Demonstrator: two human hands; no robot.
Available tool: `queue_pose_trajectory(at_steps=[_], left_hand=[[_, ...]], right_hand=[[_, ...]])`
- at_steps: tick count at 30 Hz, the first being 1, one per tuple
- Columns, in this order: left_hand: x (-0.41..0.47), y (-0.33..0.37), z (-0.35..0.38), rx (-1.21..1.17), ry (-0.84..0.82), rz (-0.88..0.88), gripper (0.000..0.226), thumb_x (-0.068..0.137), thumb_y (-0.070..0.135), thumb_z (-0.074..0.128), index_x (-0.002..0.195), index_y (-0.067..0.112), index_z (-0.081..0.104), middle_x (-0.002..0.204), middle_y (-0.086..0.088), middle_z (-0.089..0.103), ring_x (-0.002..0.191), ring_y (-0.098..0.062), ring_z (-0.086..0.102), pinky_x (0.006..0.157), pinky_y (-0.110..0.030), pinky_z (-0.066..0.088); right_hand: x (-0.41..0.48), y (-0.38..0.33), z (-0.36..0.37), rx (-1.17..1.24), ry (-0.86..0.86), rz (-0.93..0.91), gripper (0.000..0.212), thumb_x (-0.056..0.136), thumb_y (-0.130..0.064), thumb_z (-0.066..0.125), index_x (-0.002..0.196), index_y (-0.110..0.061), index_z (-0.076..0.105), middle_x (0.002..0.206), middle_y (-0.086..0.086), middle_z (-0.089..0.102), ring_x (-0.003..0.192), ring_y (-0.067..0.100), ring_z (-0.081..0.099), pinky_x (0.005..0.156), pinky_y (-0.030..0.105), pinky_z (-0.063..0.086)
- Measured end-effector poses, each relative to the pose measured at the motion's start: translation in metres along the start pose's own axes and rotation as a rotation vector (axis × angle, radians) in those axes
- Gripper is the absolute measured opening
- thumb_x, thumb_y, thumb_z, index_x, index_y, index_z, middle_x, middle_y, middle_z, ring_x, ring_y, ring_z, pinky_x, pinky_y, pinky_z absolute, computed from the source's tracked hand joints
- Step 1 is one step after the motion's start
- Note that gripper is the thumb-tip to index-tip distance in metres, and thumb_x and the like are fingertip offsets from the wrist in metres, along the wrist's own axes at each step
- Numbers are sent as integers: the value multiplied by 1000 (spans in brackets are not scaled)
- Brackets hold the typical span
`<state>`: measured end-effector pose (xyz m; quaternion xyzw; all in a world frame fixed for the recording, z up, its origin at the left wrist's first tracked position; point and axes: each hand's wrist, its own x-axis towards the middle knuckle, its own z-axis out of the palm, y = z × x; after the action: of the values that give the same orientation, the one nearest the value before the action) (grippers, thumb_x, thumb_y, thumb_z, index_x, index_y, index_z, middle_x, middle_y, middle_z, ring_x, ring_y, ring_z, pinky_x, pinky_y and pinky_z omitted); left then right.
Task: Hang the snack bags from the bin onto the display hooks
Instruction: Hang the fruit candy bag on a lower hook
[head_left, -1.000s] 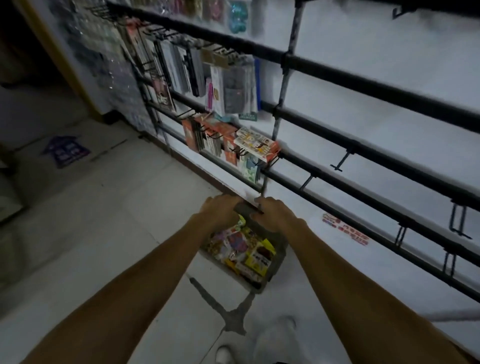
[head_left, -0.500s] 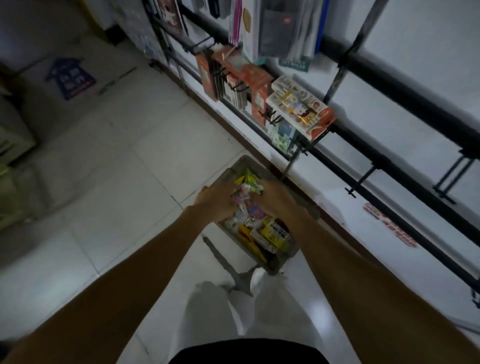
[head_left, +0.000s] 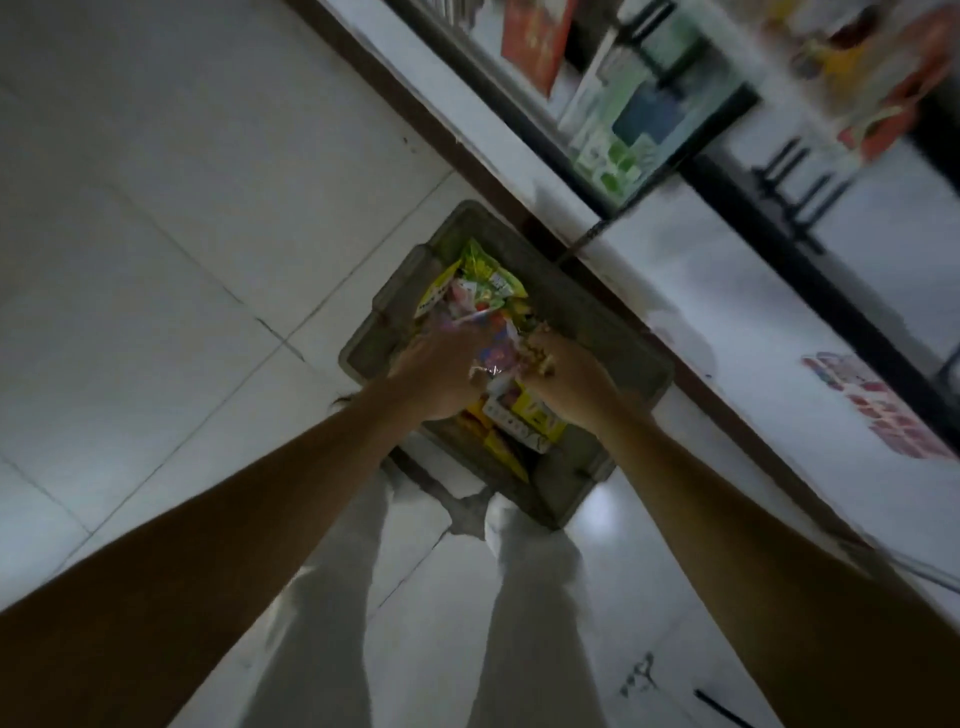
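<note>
Snack bags (head_left: 485, 291): colourful bunch, centre frame, lifted just above the grey bin (head_left: 613, 353), with more lying loose inside it. Your left hand (head_left: 441, 376) and right hand (head_left: 569, 374) both clasp the bunch from either side. Bin stands on the tiled floor (head_left: 182, 234); display rack (head_left: 831, 306) at upper right, blurred

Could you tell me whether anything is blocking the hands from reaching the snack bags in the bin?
Nothing visible does. The left hand and right hand are down inside the open-topped grey plastic bin, in contact with the colourful snack bags. Whether either hand grips a bag is too blurred to tell.
</note>
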<state>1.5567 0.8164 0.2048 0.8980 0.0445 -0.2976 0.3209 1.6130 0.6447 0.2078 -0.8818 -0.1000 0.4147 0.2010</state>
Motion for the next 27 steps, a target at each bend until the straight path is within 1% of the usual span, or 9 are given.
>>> queue_pose_trajectory(at_steps=[3, 7, 11, 14, 17, 19, 22, 25, 27], left_hand=[[47, -58, 55, -43, -35, -11, 48, 93, 24, 56, 140, 27, 44, 136, -8, 55, 118, -27, 55, 92, -39, 50], [107, -132, 128, -50, -88, -50, 49, 94, 27, 55, 142, 27, 43, 144, -5, 48, 127, -26, 48, 99, -43, 46], [159, -187, 188, -169, -66, -75, 45, 95, 19, 53, 140, 23, 47, 142, -7, 51, 126, -27, 52, 98, -43, 48], [197, -206, 215, -195, -33, -83, 46, 95, 15, 55, 140, 19, 48, 142, -9, 49, 125, -29, 51, 97, -38, 47], [228, -220, 233, -206, -35, -114, 46, 95, 17, 57, 140, 19, 46, 144, -8, 45, 122, -28, 52, 87, -26, 40], [242, -228, 246, -189, -36, -137, 44, 95, 18, 58, 138, 17, 48, 143, -10, 45, 123, -29, 51, 86, -26, 39], [253, -235, 262, -161, -6, -144, 41, 93, 16, 58, 134, 15, 53, 140, -12, 47, 124, -30, 50, 92, -29, 42], [252, -240, 272, -127, 23, -134, 38, 92, 10, 59, 130, 11, 55, 133, -14, 53, 120, -30, 52, 87, -26, 39], [252, -243, 279, -178, 76, -128, 36, 90, 6, 59, 126, 8, 58, 128, -13, 56, 117, -28, 54, 84, -24, 42]], right_hand=[[60, 42, 42, 18, -15, 45, 39, 93, -32, 64, 129, -17, 57, 80, -10, 55, 82, 17, 55, 60, 26, 40], [137, 94, 101, 36, -34, 76, 38, 93, -31, 64, 129, -21, 57, 104, -7, 54, 102, 18, 58, 75, 26, 41], [211, 141, 155, -5, -110, 66, 33, 95, -25, 63, 127, -18, 59, 111, -2, 58, 100, 17, 57, 74, 27, 43], [254, 168, 187, -2, -106, 67, 35, 93, -27, 66, 126, -17, 59, 121, 6, 63, 106, 24, 60, 84, 33, 50], [285, 185, 211, -25, -72, 67, 42, 90, -30, 69, 129, -19, 59, 122, 7, 64, 110, 28, 61, 85, 33, 50], [300, 193, 220, -60, -45, 45, 44, 89, -27, 70, 131, -18, 58, 124, 8, 63, 112, 28, 61, 81, 28, 45], [319, 204, 226, -95, -7, 32, 45, 89, -20, 69, 132, -14, 57, 127, 11, 62, 115, 29, 60, 82, 25, 41], [329, 210, 233, -169, 60, 10, 45, 89, -23, 68, 132, -16, 57, 129, 13, 59, 117, 32, 57, 89, 30, 44], [331, 210, 240, -159, 109, 25, 47, 92, -23, 65, 136, -15, 52, 135, 16, 50, 121, 33, 52, 95, 33, 43]])
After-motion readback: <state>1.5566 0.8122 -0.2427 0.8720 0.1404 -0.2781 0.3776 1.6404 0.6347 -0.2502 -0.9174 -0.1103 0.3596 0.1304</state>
